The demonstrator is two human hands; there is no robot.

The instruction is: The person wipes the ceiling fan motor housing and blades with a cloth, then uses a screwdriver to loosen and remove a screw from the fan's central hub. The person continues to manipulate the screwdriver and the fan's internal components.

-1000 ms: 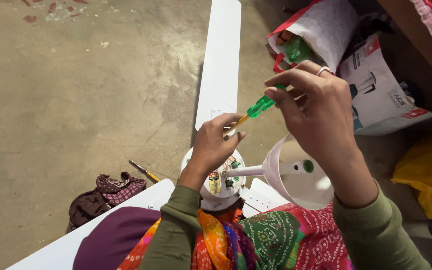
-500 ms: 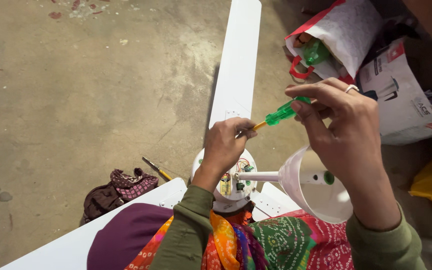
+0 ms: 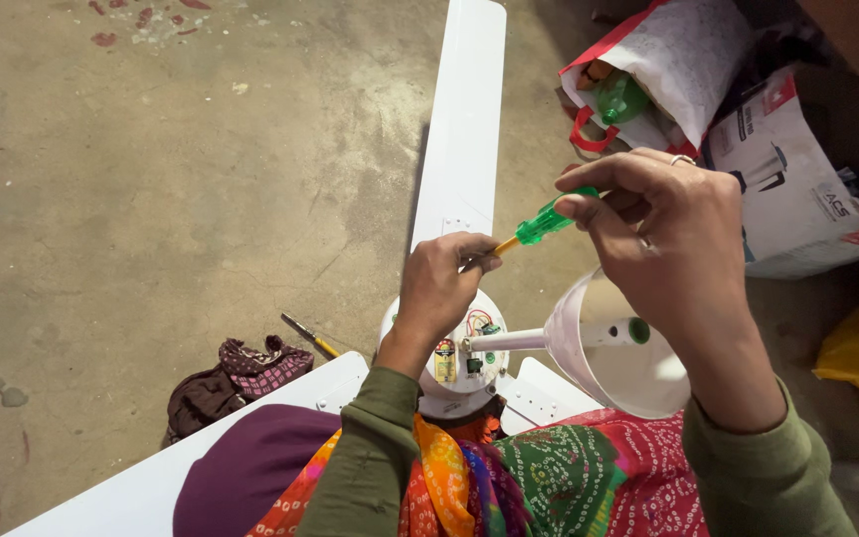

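A white metal ceiling fan, heavy and stiff, lies on the concrete floor under both hands. The right hand pinches a green-handled yellow-shafted screwdriver, light, rigid, best held by its handle; the left hand closes around its tip just above the motor hub.

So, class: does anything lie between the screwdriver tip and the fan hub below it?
Yes. The left hand lies over the fan hub, its fingers closed around the screwdriver shaft, hiding the tip. The right hand holds the green handle; the white cup sits beside, not between.
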